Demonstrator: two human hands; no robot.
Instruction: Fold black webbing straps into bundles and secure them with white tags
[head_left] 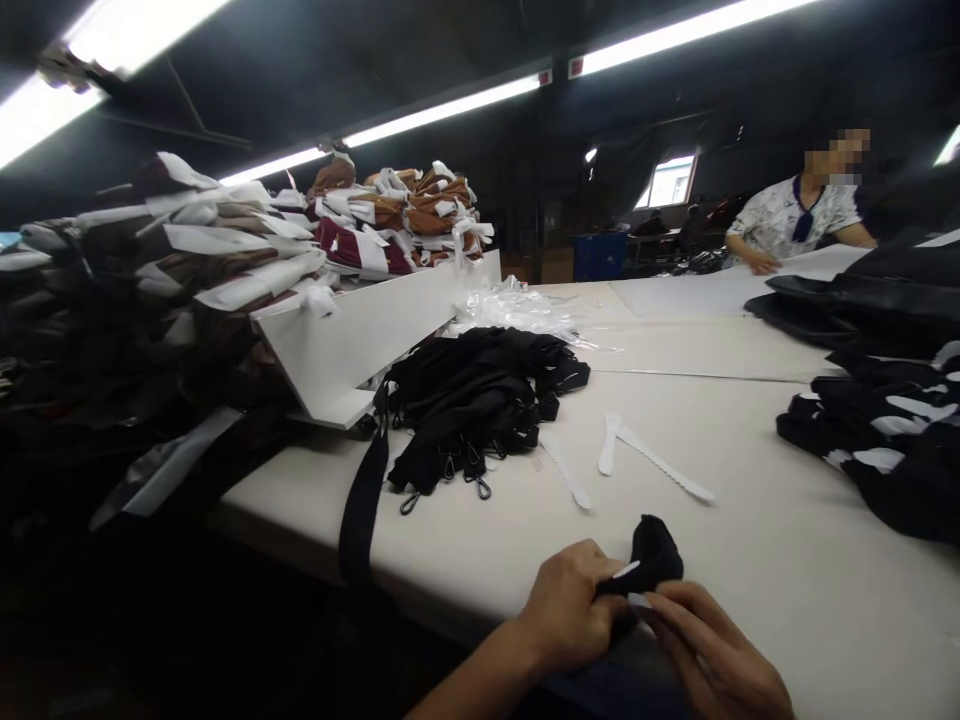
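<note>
Near the table's front edge, my left hand is closed around a folded black fabric piece, whose end stands up in a loop above the fingers. A sliver of white shows on the fabric beside my thumb. My right hand pinches a small white strip against the same piece; how far the strip runs inside the fabric is hidden. Beyond my hands lie white scalloped-edge strips on the table. A heap of black straps with metal snap hooks lies to the left, one strap hanging over the edge.
Black pieces with white strips are piled at the right, below dark stacked material. A white board divider backs wrapped brown and maroon bundles. Clear plastic lies behind the straps. Across the table stands another person.
</note>
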